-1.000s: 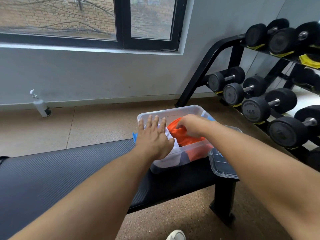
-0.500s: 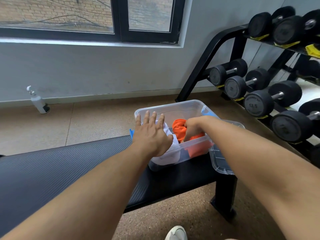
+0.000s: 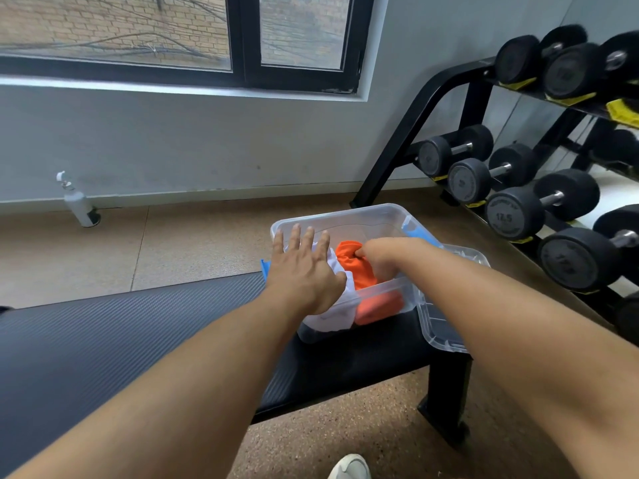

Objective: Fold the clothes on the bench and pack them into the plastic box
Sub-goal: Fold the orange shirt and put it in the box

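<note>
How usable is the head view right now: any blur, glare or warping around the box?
Head view: even, soft daylight, no glare on the plastic box; left hand, right hand and orange garment look sharp; wide-angle warping bends the window sill and stretches the forearms; the top dumbbells are smeared at the frame corner.

The plastic box (image 3: 366, 219) is clear with blue handles (image 3: 418, 233), and inside it lie an orange garment (image 3: 356, 267) and a white garment (image 3: 333, 312); its lid (image 3: 442, 330) is clear too. The bench (image 3: 103, 337) is black with a fine woven, carbon-like texture, and the floor (image 3: 193, 243) is speckled tan. The dumbbells (image 3: 515, 212) are black with silver handles on a black rack (image 3: 415, 133) with yellow tags, 1 marked 12.5; the wall (image 3: 207, 143) is pale grey, the window frame (image 3: 245, 36) black, the bottle (image 3: 77, 202) white.
</note>
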Demonstrator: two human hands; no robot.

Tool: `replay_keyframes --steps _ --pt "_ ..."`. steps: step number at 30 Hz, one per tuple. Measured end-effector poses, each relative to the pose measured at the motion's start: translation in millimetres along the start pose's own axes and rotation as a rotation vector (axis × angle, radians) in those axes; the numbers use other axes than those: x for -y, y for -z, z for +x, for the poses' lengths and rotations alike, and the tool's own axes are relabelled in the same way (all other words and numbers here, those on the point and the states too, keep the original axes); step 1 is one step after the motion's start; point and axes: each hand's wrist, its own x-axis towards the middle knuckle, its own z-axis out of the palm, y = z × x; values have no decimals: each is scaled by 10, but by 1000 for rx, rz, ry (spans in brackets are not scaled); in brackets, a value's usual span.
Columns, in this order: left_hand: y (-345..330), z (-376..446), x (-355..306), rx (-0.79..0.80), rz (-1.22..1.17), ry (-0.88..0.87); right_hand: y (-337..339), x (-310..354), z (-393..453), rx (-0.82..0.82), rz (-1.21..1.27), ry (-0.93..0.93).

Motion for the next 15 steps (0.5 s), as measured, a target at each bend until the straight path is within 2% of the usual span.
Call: replay_keyframes --steps 3,5,11,15 --pt "-19 2 7 -18 -14 5 84 23 -107 11 -41 3" --pt "-25 -21 0 -59 -68 0 167 21 -252 -90 28 18" --pt "88 -230 221 -315 -706 8 448 246 -898 -422 185 109" --pt "70 -691 763 -416 -714 89 585 725 -1100 -544 281 246"
